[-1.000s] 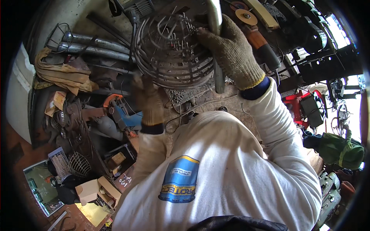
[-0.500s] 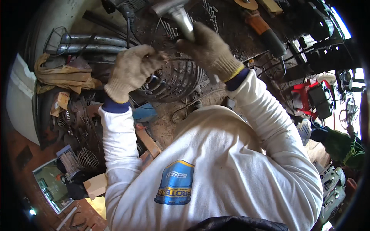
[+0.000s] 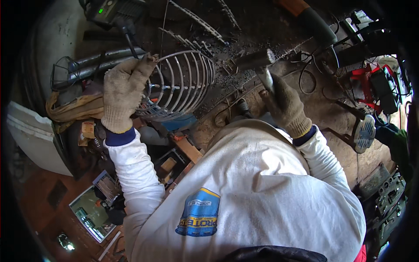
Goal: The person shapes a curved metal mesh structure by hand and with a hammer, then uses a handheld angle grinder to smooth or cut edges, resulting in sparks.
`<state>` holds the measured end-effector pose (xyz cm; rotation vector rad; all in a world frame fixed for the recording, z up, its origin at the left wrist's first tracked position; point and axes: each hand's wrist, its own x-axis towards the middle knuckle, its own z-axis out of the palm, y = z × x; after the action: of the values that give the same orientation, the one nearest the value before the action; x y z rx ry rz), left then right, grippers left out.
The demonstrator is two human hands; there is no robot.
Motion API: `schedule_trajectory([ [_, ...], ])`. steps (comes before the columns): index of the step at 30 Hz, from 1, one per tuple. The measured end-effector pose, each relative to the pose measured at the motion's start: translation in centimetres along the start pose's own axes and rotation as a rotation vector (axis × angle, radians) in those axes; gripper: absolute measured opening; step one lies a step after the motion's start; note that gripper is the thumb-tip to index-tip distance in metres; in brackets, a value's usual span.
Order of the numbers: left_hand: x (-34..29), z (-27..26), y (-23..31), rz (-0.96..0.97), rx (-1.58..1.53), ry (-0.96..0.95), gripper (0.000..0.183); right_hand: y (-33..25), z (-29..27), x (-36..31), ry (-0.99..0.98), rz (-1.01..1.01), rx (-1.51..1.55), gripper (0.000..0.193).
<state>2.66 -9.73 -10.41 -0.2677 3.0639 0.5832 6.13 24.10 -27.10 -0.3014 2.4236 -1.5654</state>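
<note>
My left hand point(image 3: 122, 94), in a knitted tan glove, is closed at the rim of a round metal wire cage point(image 3: 176, 87). The cage has several curved ribs and stands tilted, its rounded side toward the right. In my right hand point(image 3: 286, 105), gloved the same way, is a hammer point(image 3: 255, 60) with a bright metal handle. The fingers wrap the handle, and the dark head with its shiny face is raised right of the cage, apart from it. Part of the cage's left edge is hidden behind my left glove.
Dark crumbs and thin metal strips point(image 3: 198, 21) lie on the worktop beyond the cage. An orange and black power tool point(image 3: 312, 19) lies far right, a machine with a green display point(image 3: 114, 11) far left. Metal tubes point(image 3: 102, 63) and a brown cloth point(image 3: 78, 107) are at left.
The wire cage has come up from lying low on the worktop to a tilted stance at my left hand. My right hand has moved right and nearer to me with the hammer.
</note>
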Motion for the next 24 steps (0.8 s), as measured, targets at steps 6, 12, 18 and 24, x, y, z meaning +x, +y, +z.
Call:
schedule_trajectory([
  [6, 2.2, 0.9, -1.7, 0.022, -0.090, -0.096, 0.054, 0.7, 0.6, -0.6, -0.030, 0.014, 0.025, 0.051],
  [12, 2.9, 1.2, -1.0, 0.098, -0.123, -0.118, 0.053, 1.1, 2.0, -0.8, 0.026, -0.060, 0.025, 0.056],
  [18, 2.6, 1.1, -0.8, 0.052, -0.112, -0.131, 0.050, -0.2, 2.7, -0.9, -0.017, -0.025, -0.021, 0.064],
  [24, 1.8, 1.5, 1.8, 0.179, -0.039, -0.029, 0.050, -2.2, 3.8, -0.7, 0.040, -0.064, -0.123, 0.066],
])
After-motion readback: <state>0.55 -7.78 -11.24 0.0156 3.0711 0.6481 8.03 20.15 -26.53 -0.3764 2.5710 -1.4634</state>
